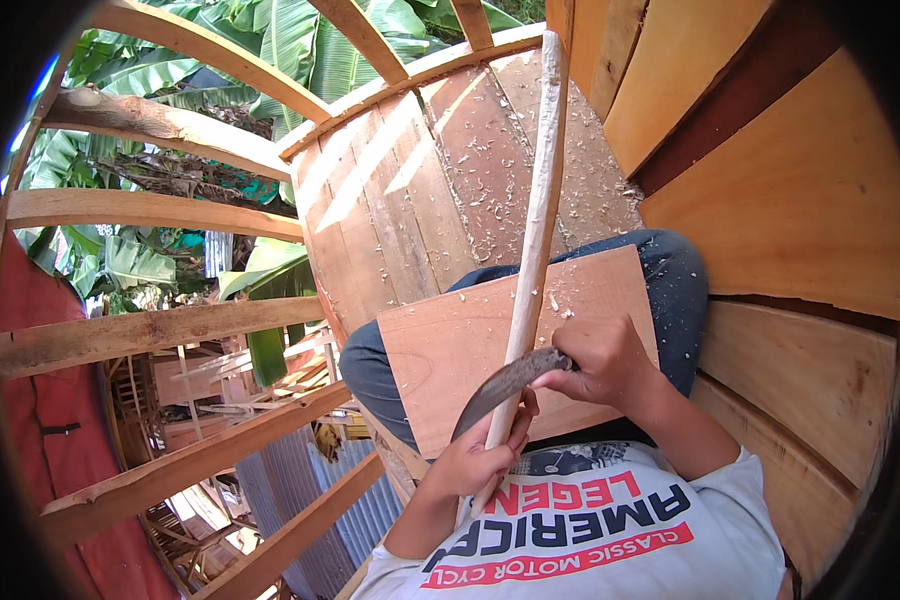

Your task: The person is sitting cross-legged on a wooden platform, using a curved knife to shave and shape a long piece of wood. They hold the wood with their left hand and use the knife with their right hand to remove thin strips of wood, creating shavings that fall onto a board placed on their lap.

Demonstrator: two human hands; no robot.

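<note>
A long pale peeled wooden pole (538, 215) slants up from my shirt, across my lap and past the far edge of the plank floor. My left hand (482, 455) is closed around its lower end. In my right hand (605, 365) is a knife (502, 388) with a broad, dark, curved blade; the fist hides its handle. The blade crosses the pole just above my left hand, its tip pointing down to the left. Under the pole, a flat wooden board (435, 345) rests over my crossed legs. A few curled shavings (560, 308) lie on it.
Wood shavings are scattered over the plank floor (370, 230) ahead of me. A plank wall (770, 190) rises close on my right. Wooden rails (160, 330) with gaps border the left side, and banana leaves (290, 45) and corrugated sheets (290, 490) show beyond them.
</note>
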